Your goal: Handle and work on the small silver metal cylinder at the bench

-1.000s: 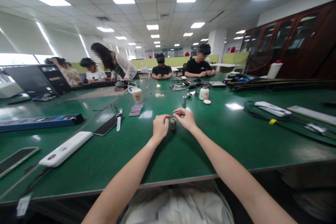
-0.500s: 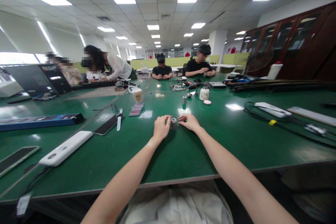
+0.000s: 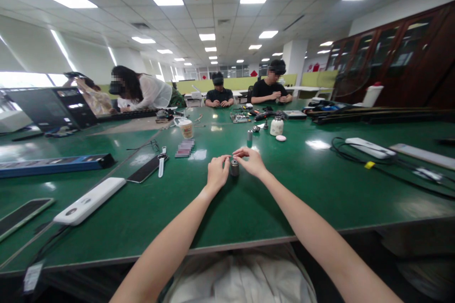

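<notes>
A small grey metal cylinder [image 3: 234, 169] with a round opening in its top stands upright on the green table in front of me. At its left side is my left hand [image 3: 217, 172], thumb and fingers curved about it and seeming to steady it. Over the cylinder's top edge my right hand [image 3: 251, 163] is pinched; whatever lies between its fingertips is too small to make out. The tips of both hands nearly meet above the cylinder. Farther back stands another slim metal cylinder [image 3: 250, 136], beside a small dark part [image 3: 256, 129].
A white jar [image 3: 277, 126] and its pink lid [image 3: 280, 138] are behind to the right, a paper cup [image 3: 186, 129] behind to the left. Leftward lie a watch [image 3: 161, 163], a dark phone [image 3: 144, 170] and a white power strip [image 3: 90, 200]. Several people work across the table.
My right hand has moved left and slightly up, from beside the cylinder to over its top, its fingers closing together. The left hand has barely moved.
</notes>
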The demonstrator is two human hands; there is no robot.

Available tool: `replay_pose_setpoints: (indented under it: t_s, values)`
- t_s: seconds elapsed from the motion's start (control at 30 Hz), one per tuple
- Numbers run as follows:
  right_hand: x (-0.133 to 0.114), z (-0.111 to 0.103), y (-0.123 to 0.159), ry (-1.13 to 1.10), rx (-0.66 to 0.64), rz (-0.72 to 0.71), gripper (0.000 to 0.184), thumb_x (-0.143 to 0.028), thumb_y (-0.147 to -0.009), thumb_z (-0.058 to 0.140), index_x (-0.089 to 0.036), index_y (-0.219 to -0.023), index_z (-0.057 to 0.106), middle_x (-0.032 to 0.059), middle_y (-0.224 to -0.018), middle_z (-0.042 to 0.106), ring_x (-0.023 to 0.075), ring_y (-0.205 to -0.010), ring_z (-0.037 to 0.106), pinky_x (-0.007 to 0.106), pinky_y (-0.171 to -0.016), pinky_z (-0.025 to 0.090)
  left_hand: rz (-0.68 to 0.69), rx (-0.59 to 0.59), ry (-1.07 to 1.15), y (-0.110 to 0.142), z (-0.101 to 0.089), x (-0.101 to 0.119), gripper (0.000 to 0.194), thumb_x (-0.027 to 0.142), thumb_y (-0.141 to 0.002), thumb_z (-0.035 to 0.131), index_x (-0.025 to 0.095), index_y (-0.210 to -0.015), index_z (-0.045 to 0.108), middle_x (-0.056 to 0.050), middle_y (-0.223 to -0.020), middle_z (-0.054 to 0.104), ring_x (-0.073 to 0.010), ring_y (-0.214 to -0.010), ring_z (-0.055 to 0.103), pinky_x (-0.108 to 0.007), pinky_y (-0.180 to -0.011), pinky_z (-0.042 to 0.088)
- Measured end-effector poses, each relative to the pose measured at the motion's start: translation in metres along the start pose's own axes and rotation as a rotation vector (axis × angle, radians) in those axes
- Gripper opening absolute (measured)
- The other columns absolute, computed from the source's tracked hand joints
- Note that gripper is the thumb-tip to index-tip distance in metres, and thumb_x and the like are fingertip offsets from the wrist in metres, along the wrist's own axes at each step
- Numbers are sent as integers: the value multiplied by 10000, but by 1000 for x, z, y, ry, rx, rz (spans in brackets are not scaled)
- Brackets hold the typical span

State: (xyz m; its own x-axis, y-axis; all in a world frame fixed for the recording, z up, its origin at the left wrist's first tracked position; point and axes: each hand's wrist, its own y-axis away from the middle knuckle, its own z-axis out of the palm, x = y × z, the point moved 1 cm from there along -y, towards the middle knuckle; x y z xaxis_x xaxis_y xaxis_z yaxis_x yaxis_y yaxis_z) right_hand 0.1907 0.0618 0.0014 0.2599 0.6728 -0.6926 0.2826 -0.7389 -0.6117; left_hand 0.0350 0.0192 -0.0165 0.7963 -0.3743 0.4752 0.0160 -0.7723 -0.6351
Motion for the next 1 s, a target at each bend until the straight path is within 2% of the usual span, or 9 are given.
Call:
replay_pose_setpoints:
  t_s: [0.13, 0.5, 0.77, 0.9, 1.0]
  values:
    - [-9, 5, 5, 109, -67, -11, 122, -204, -768, 652, -232, -877, 701, -2, -806, 732, 158, -782, 686, 284, -761, 518, 0, -3, -3, -1, 1, -1, 290, 268, -935, 418, 212, -1051, 678, -48, -1036, 715, -228, -942, 600, -356, -846, 445]
    - [-19, 2, 9, 275, -30, -68, 130, -201, -814, 615, -255, -896, 700, -15, -811, 730, 158, -790, 669, 282, -760, 489, 17, -5, -2, 0, 3, -1, 279, 249, -925, 430, 205, -1056, 672, -47, -999, 719, -216, -915, 605, -343, -830, 452]
    - [-18, 2, 9, 306, -45, 1, 123, -273, -818, 635, -270, -932, 684, -20, -807, 730, 164, -789, 671, 269, -721, 487, 36, -8, 27, 1, 5, -2, 273, 271, -932, 432, 201, -1052, 667, -50, -1004, 713, -210, -933, 603, -337, -846, 453]
    - [-20, -3, 8, 315, 24, 43, 206, -372, -819, 630, -272, -995, 663, -25, -745, 716, 163, -733, 671, 257, -682, 476, 44, -11, 47, 1, 4, 0, 271, 272, -936, 431, 209, -1049, 669, -42, -1011, 714, -208, -930, 604, -340, -847, 451]
    - [-19, -7, 5, 317, 94, 90, 219, -382, -839, 587, -259, -1009, 650, -33, -655, 683, 151, -653, 651, 240, -633, 461, 42, -19, 62, 1, 3, 2, 242, 290, -917, 482, 217, -1048, 671, -34, -1004, 718, -206, -932, 604, -343, -853, 449]
